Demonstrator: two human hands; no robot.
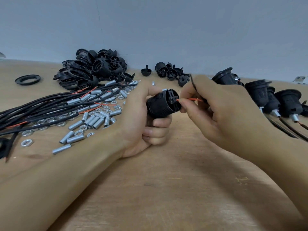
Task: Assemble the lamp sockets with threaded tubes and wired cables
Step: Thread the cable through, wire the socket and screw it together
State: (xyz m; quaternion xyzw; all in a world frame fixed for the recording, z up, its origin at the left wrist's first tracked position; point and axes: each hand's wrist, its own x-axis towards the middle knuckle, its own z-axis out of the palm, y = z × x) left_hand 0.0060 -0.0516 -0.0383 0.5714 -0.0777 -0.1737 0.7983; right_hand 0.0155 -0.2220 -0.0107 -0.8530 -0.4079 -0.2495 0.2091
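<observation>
My left hand [146, 120] grips a black ribbed lamp socket [160, 104] above the wooden table, its terminal end facing right. My right hand [215, 110] pinches a thin red wire [190, 99] whose tip touches the socket's terminal block. A black cable [193, 84] runs up over the right hand's fingers. Loose silver threaded tubes [93, 121] and hex nuts lie left of my left hand. Black cables with red wire ends [50, 105] stretch across the left side of the table.
A heap of black socket shells and rings [93, 69] sits at the back, with one ring [27, 79] apart at far left. Several socket caps [168, 72] lie behind my hands. Assembled sockets with tubes and cables [273, 100] lie at right. A wall stands behind the table.
</observation>
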